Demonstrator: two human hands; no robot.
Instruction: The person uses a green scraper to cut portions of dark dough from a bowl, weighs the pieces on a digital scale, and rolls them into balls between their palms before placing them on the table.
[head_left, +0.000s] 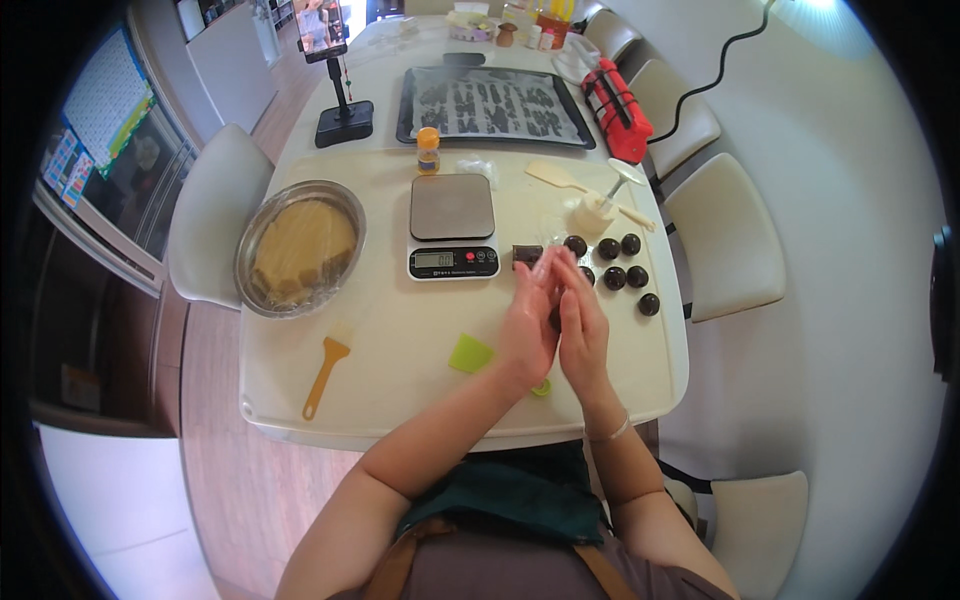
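My left hand (531, 322) and my right hand (583, 322) face each other, palms close together, over the right half of the table. Between the palms a dark ball (555, 318) shows in part. Beyond my fingertips and to the right lie several glossy dark balls (614, 278). A dark block (527, 256) rests just past my left fingers, beside the digital kitchen scale (452, 227). Near my left wrist lies a green silicone piece (471, 353), partly hidden by the forearm. A cream plunger mould (595, 213) stands behind the balls.
At left sits a metal bowl (249, 288) of yellow dough under plastic film, with a brush (322, 379) nearer me. A spatula (553, 175), an orange-capped jar (428, 151), a lined baking tray (405, 112), a phone stand (343, 124) and a red bag (619, 112) lie farther back.
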